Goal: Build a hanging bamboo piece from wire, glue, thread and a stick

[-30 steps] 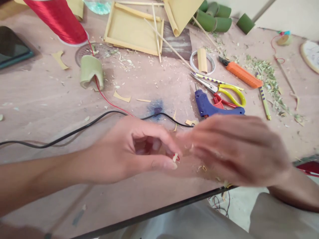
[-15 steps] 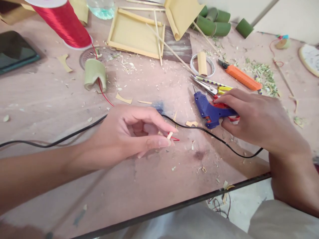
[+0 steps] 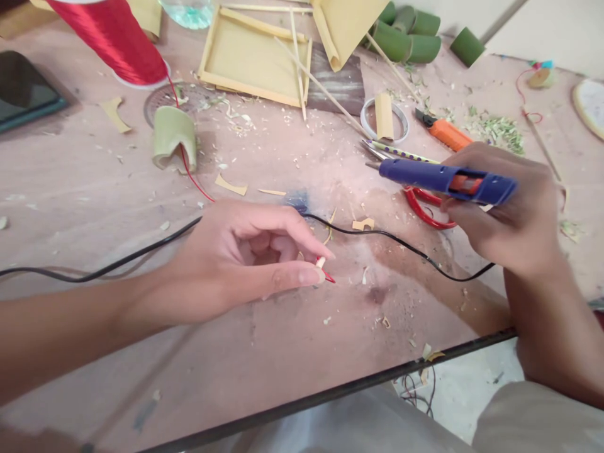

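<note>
Black and glossy, a phone point(image 3: 28, 88) lay well left of the blue glue gun point(image 3: 419, 176). Less far left of the gun stood a spool point(image 3: 127, 47) of red thread point(image 3: 191, 176), the strand running through a notched bamboo piece point(image 3: 167, 129). My left hand point(image 3: 226, 258), to the gun's left and nearer my body, pinched a short pale stick point(image 3: 321, 262) between thumb and forefinger, a bit of red thread looping beside it. My right hand point(image 3: 514, 201) was wrapped around the gun, its nozzle point(image 3: 372, 165) aimed left. Just beyond the gun lay an orange craft knife point(image 3: 450, 133), partly hidden by that hand.

As I judged it, a hot nozzle could burn my left fingertips if the gun swung too close; the black cord point(image 3: 377, 233), nearer me than the gun, could snag and jerk it; a slack pinch could drop the stick. I could read no brand, label or writing; marks on the pale disc point(image 3: 589, 107) right of the gun were illegible.
</note>
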A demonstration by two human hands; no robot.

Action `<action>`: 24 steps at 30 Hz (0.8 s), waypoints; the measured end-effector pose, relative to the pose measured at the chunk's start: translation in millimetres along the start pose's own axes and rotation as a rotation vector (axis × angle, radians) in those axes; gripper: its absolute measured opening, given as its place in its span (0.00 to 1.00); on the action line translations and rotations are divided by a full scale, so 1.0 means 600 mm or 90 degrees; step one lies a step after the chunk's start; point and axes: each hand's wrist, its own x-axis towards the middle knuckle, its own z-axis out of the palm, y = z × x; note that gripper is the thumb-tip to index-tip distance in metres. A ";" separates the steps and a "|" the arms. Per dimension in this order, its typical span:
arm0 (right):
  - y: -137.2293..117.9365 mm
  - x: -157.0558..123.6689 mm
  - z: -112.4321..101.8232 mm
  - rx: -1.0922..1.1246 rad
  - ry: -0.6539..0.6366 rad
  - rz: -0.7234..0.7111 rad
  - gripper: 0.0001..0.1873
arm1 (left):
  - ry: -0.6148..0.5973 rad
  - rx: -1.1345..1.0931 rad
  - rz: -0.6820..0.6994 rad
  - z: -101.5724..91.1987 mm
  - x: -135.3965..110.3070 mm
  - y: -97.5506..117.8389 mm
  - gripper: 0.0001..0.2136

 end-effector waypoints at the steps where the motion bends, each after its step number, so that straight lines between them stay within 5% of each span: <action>1: 0.001 0.001 0.004 0.031 0.001 0.033 0.02 | -0.003 0.003 -0.001 0.000 0.000 0.000 0.05; 10: -0.001 0.022 -0.002 0.039 -0.078 0.215 0.05 | -0.036 -0.009 0.002 0.002 0.002 -0.001 0.02; 16: -0.024 0.087 -0.028 -0.209 -0.174 0.360 0.08 | -0.067 -0.031 0.009 0.000 0.001 -0.007 0.02; 20: -0.061 0.113 -0.031 -0.377 -0.217 0.331 0.07 | -0.064 -0.013 -0.001 -0.001 0.001 -0.006 0.04; 24: -0.093 0.110 -0.040 -0.389 -0.162 0.200 0.03 | -0.041 0.018 0.001 0.003 0.004 0.001 0.06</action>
